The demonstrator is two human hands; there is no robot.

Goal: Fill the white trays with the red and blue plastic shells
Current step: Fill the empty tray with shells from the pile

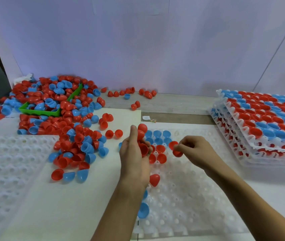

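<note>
A white tray with round pockets lies in front of me. Its far left corner holds several blue shells and a few red shells. My left hand hovers over that corner and grips a handful of red shells. My right hand pinches a red shell just above the tray, right of the filled pockets. One loose red shell and a blue shell lie on the tray near my left forearm.
A big heap of red and blue shells covers the left table around a green bin. An empty white tray lies at the left. Stacked filled trays stand at the right. Scattered red shells lie by the wall.
</note>
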